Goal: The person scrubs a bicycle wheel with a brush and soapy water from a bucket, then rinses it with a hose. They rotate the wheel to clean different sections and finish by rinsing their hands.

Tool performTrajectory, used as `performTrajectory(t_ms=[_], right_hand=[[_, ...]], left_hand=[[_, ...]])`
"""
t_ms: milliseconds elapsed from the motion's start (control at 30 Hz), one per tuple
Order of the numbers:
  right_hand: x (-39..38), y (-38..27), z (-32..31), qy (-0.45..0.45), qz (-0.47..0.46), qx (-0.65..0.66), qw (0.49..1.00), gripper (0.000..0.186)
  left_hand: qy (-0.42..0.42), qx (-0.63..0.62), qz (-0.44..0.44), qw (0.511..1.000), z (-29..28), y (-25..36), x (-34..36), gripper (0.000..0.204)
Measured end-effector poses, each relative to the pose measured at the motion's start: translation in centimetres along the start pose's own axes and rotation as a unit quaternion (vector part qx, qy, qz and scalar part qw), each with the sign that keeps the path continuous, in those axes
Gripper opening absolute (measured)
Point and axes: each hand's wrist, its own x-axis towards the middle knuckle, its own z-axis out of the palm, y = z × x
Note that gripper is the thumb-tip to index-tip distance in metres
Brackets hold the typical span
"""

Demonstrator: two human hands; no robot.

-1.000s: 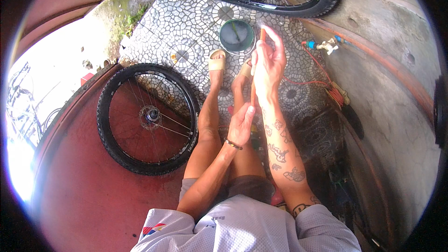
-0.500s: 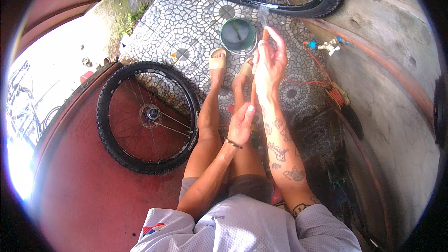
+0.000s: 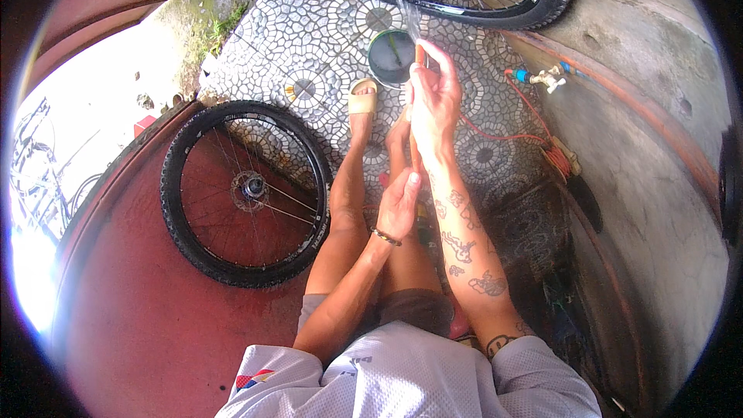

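Observation:
An orange hose (image 3: 419, 56) runs up between my hands, and a stream of water (image 3: 405, 9) leaves its end toward the bicycle wheel (image 3: 534, 11) at the top. My right hand (image 3: 435, 112) is closed around the hose near its mouth, with the index finger stretched along to the tip. Lower down, my left hand (image 3: 397, 205) is closed on the same hose, its thumb up; most of its fingers are hidden. Just beyond the right hand stands a green bucket (image 3: 371, 70) holding cloudy water and a green object.
Another bicycle wheel (image 3: 174, 209) leans over the red surface (image 3: 139, 294) at left. Pebble-patterned tiles (image 3: 309, 54) cover the floor. By the concrete wall (image 3: 665, 124) at right are a tap (image 3: 549, 77) with blue fittings and a coiled orange cord (image 3: 556, 159).
My right hand has shifted slightly left with the hose end. The water stream now slants up and left, striking the upper wheel nearer its hub. My left hand has barely moved.

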Motion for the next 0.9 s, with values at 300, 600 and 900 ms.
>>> performTrajectory(t_ms=[300, 600, 900], right_hand=[[-0.2, -1.3, 0.6, -0.025, -0.025, 0.011, 0.999, 0.036], [-0.3, -1.3, -0.2, 0.040, -0.067, 0.079, 0.994, 0.040], [-0.1, -0.7, -0.9, 0.041, -0.046, 0.035, 0.997, 0.036]], left_hand=[[0.016, -0.016, 0.013, 1.000, 0.2, 0.8, 0.4, 0.039], [0.022, 0.052, 0.013, 0.998, -0.1, 1.2, 0.3, 0.038], [-0.008, 0.050, 0.002, 0.999, -0.5, 0.7, -0.2, 0.040]])
